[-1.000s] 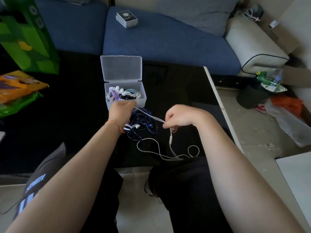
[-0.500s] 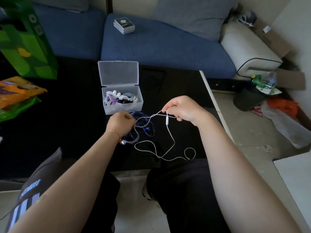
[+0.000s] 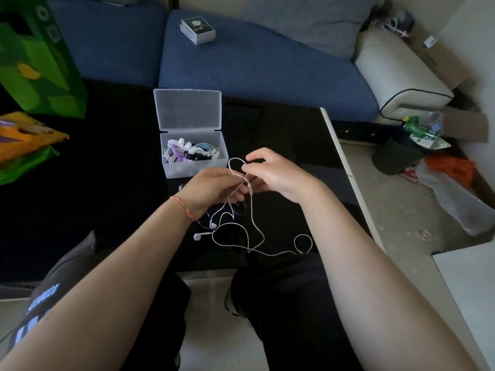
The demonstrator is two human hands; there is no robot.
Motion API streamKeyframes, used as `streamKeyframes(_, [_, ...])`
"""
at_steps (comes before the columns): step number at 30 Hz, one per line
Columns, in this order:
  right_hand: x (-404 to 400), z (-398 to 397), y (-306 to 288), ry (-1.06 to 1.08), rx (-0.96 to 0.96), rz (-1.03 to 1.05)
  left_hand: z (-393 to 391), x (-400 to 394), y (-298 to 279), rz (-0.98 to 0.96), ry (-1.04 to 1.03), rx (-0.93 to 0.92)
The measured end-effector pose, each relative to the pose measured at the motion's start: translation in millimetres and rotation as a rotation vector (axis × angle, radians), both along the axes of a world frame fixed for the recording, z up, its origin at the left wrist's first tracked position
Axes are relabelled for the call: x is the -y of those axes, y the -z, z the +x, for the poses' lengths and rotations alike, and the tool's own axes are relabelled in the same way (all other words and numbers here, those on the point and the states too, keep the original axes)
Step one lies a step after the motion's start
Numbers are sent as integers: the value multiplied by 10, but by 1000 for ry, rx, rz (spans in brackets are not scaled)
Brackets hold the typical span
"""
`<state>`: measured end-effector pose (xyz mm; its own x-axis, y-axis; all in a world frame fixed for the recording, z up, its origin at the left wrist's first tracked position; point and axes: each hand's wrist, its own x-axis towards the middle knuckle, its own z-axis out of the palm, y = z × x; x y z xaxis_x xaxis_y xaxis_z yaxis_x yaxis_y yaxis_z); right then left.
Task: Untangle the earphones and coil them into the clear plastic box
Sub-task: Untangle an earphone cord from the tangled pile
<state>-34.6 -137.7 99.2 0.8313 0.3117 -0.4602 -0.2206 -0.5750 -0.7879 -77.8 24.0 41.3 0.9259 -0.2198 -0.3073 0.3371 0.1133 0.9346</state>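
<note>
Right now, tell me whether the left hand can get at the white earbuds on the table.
Probably yes: the earbuds lie uncovered just below the left hand, though it grips the white cord.

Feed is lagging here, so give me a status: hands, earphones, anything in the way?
Left hand and right hand pinching white earphones, loop raised. Clear box open, partly filled. Blue earphones tangled underneath.

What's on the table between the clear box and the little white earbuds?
In the head view, both hands, left and right, holding the white earphone cable.
</note>
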Motion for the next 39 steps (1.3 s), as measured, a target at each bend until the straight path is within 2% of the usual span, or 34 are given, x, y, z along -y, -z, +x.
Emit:
streamKeyframes(2, [0, -14, 34, -12, -116, 58, 17, 7, -14, -16, -79, -7])
streamKeyframes(4, [2, -44, 62, -68, -140, 61, 37, 9, -17, -20, -139, -18])
streamKeyframes(7, [-7, -61, 71, -111, -24, -44, 55, 29, 8, 35, -226, -52])
streamKeyframes(10, [14, -39, 18, -122, 76, -178, 70, 13, 72, 275, -365, 16])
streamKeyframes(12, [29, -50, -42, -177, 79, -239, 65, -8, 49, 359, -337, 185])
streamKeyframes(14, [22, -78, -85, -234, 75, -243, 58, -1, 7, 233, -200, 262])
streamKeyframes(16, [1, -91, -108, -234, 120, -214, 4, 44, -55, 85, -71, 200])
streamKeyframes(22, [91, -8, -109, 2, 328, -246, -11, 0, 7, 118, 39, 64])
streamKeyframes(26, [218, 125, -50, 517, 610, -275, 26, -78, -33, 56, 40, 15])
streamKeyframes(28, [284, 177, -27, 646, 668, -318, 42, -100, -46, 36, 30, 1])
streamKeyframes(32, [289, 198, 46, 484, 639, -383, 21, -125, -30, 57, -2, 3])
streamKeyframes(35, [72, 112, 30, 241, 641, -212, -32, -126, 5, 63, -10, 42])
streamKeyframes(39, [-316, -91, 48, -26, 352, 16, -145, -118, 97, 12, -44, 49])
